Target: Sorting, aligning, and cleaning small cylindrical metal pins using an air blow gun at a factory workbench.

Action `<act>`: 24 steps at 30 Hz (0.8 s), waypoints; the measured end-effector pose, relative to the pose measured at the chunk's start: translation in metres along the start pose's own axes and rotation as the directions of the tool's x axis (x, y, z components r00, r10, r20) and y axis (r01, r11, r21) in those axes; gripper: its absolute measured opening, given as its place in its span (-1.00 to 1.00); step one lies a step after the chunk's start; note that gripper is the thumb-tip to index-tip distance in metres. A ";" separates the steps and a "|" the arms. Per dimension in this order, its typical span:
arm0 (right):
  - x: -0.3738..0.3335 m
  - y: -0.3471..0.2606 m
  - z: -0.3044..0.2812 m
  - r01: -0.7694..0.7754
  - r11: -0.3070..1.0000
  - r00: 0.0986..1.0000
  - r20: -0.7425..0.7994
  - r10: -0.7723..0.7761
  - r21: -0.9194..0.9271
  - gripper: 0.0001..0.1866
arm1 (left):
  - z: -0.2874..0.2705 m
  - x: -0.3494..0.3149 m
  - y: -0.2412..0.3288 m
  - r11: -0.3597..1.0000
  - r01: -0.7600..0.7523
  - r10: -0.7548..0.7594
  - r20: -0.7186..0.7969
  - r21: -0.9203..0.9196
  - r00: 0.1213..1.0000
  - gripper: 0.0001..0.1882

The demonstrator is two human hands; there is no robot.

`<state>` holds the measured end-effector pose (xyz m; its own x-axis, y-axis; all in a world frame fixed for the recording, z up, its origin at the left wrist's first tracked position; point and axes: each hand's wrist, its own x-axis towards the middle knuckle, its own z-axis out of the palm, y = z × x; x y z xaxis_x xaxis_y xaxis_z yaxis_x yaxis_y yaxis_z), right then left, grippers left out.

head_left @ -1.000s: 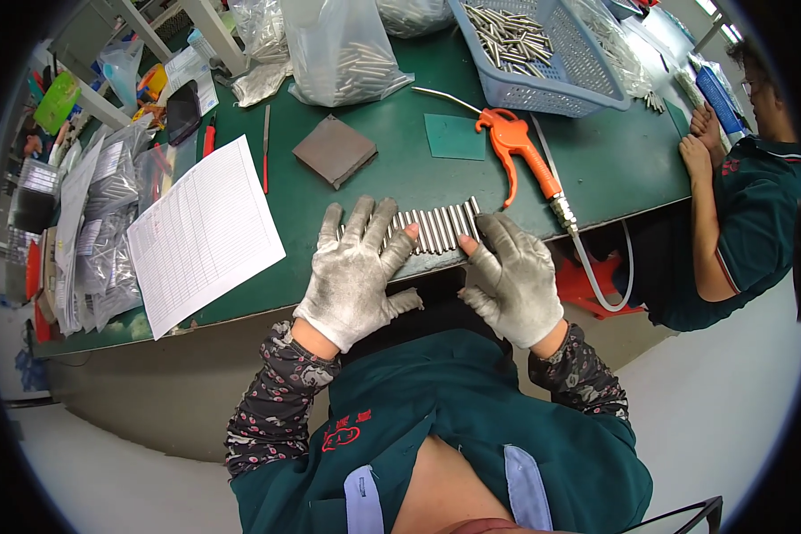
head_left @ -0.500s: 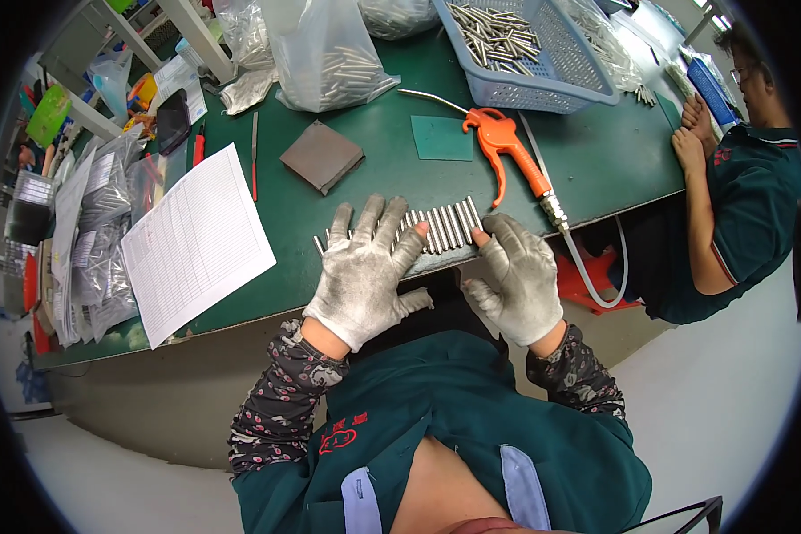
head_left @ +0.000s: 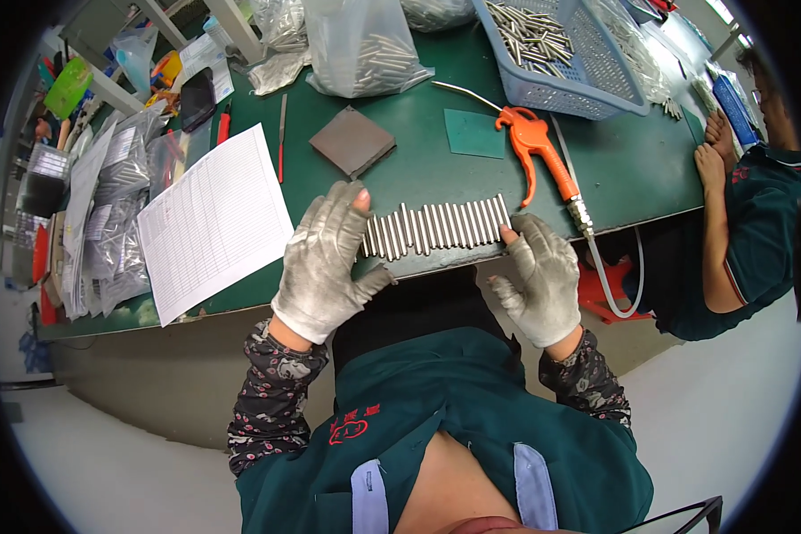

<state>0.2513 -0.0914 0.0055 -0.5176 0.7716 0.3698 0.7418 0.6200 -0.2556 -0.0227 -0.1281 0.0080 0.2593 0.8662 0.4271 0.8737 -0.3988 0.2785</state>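
I have both gloved hands flat, fingers spread, gripping nothing: left hand [head_left: 325, 262] and right hand [head_left: 538, 276] bracket the row of metal rods [head_left: 436, 228] at the bench [head_left: 632, 169] edge. Uneven pushing could roll rods off it.

gloved hands [head_left: 436, 267]: 2 | blue basket [head_left: 627, 93]: 1 | orange air gun [head_left: 538, 147]: 1 | paper sheet [head_left: 214, 222]: 1

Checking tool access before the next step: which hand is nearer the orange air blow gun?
Right. The right hand sits at the right end of the row of metal rods, just below the orange air blow gun; the left hand is at the row's far left end.
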 end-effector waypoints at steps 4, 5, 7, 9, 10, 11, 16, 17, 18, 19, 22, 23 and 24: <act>0.001 0.000 0.000 0.011 1.000 1.000 -0.001 -0.011 -0.021 -0.43 | 0.001 -0.013 -0.005 0.987 0.031 -0.020 0.065 -0.160 0.998 0.11; 0.001 0.000 0.000 0.009 1.000 1.000 0.000 -0.009 -0.009 -0.44 | 0.000 -0.010 0.001 0.998 0.016 -0.008 0.129 -0.062 0.992 0.11; 0.002 0.000 0.002 0.010 1.000 1.000 0.004 -0.010 -0.012 -0.44 | 0.001 -0.003 0.009 0.999 -0.010 0.002 0.240 0.034 0.971 0.12; 0.001 0.001 0.002 0.009 1.000 1.000 0.007 -0.009 -0.018 -0.44 | 0.006 -0.001 0.008 0.999 -0.033 0.036 0.180 -0.023 0.983 0.14; 0.002 0.001 0.001 0.013 1.000 1.000 0.005 -0.013 -0.019 -0.44 | 0.009 0.002 0.007 0.995 -0.059 0.067 0.117 -0.076 0.991 0.15; 0.001 0.001 0.001 0.017 1.000 1.000 0.002 -0.017 -0.021 -0.43 | 0.006 0.011 0.009 0.997 -0.030 0.038 0.101 -0.074 0.994 0.14; 0.002 -0.001 -0.001 0.016 1.000 1.000 0.009 -0.015 -0.025 -0.42 | 0.031 0.021 0.010 0.989 -0.001 -0.002 -0.021 -0.149 1.000 0.11; 0.001 -0.002 -0.001 0.010 1.000 1.000 0.018 -0.009 -0.028 -0.42 | 0.035 0.019 0.011 0.986 -0.010 0.003 -0.044 -0.167 0.999 0.09; 0.002 -0.002 -0.001 0.005 1.000 1.000 0.018 -0.004 -0.029 -0.42 | 0.038 0.018 0.011 0.983 -0.019 0.006 -0.067 -0.185 0.998 0.07; 0.003 -0.002 -0.001 0.009 1.000 1.000 0.017 -0.009 -0.028 -0.42 | 0.037 0.018 0.010 0.981 -0.012 -0.004 -0.084 -0.193 0.996 0.02; 0.001 0.000 0.000 0.005 1.000 1.000 0.015 -0.005 -0.022 -0.41 | 0.038 0.020 0.010 0.980 0.000 -0.013 -0.062 -0.199 0.998 0.01; 0.001 0.001 0.000 -0.003 1.000 1.000 0.011 0.004 -0.012 -0.40 | 0.037 0.022 0.013 0.980 -0.003 -0.010 -0.062 -0.200 0.998 0.01; 0.001 0.001 0.000 -0.006 1.000 1.000 0.010 0.006 -0.014 -0.40 | 0.034 0.025 0.018 0.982 0.021 -0.034 -0.061 -0.189 0.998 -0.06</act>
<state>0.2512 -0.0903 0.0055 -0.5171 0.7768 0.3595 0.7508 0.6133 -0.2452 0.0139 -0.1032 -0.0053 0.2041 0.8591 0.4694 0.7855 -0.4299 0.4451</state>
